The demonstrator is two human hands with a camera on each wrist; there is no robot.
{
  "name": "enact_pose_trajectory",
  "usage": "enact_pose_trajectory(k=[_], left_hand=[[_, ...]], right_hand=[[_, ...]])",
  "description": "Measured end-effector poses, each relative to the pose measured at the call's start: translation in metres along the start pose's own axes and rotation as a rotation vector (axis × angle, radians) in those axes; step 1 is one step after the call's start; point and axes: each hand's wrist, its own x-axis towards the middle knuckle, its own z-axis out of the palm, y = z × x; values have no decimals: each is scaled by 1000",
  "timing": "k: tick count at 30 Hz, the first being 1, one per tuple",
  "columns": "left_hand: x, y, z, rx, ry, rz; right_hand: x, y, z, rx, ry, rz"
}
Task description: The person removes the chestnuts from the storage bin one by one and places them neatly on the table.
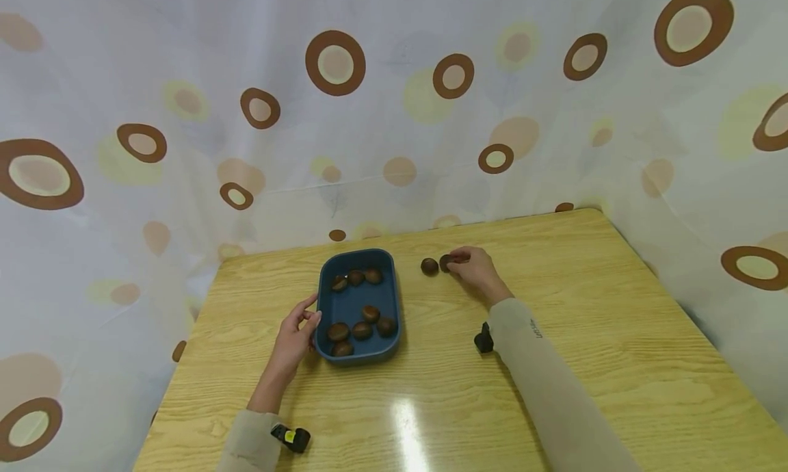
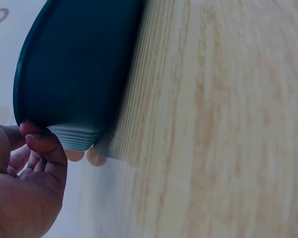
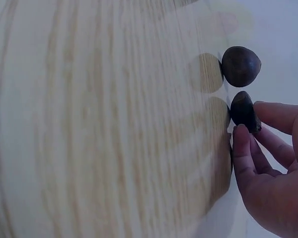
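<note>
Left of the table's middle stands a deep blue rectangular tray (image 1: pixel 364 295) holding several brown chestnuts (image 1: pixel 362 330), some by its far end and others near its front. My left hand (image 1: pixel 292 338) holds the tray's left edge; in the left wrist view, thumb and fingers pinch its rim (image 2: pixel 21 94). To the right of the tray, my right hand (image 1: pixel 477 272) pinches a chestnut (image 3: pixel 242 110) between thumb and fingers, low at the tabletop. Right beside it another chestnut (image 1: pixel 429 267) lies loose on the table.
The light wood table (image 1: pixel 443 383) reaches back to a pale curtain (image 1: pixel 394 130) with brown ring prints, which also hangs along both sides. Black wrist cameras sit on the left sleeve (image 1: pixel 249 441) and the right sleeve (image 1: pixel 548 376).
</note>
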Motion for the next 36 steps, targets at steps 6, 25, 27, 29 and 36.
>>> enact_pose_trajectory(k=[6, 25, 27, 29, 36], left_hand=[[3, 1, 0, 0, 4, 10], [1, 3, -2, -3, 5, 7], [1, 2, -2, -5, 6, 8], [1, 2, -2, -7, 8, 10], [1, 0, -1, -10, 9, 5]], right_hand=[[0, -3, -5, -11, 43, -23], [-3, -34, 7, -55, 84, -148], [-4, -40, 14, -28, 65, -161], [-6, -46, 22, 5, 43, -176], [-19, -66, 55, 98, -76, -229]])
